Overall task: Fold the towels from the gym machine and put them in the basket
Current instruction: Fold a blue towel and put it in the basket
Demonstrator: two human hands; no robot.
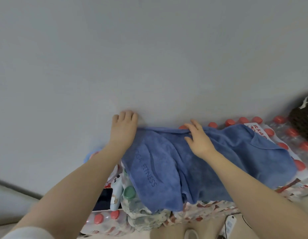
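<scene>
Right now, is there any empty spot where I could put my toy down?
Hardly any. The blue towel covers most of the pile, with both hands on it. Red-capped bottles crowd the right, and more bottles fill the near left. The only bare patch is the pale strip in front of the pile.
</scene>
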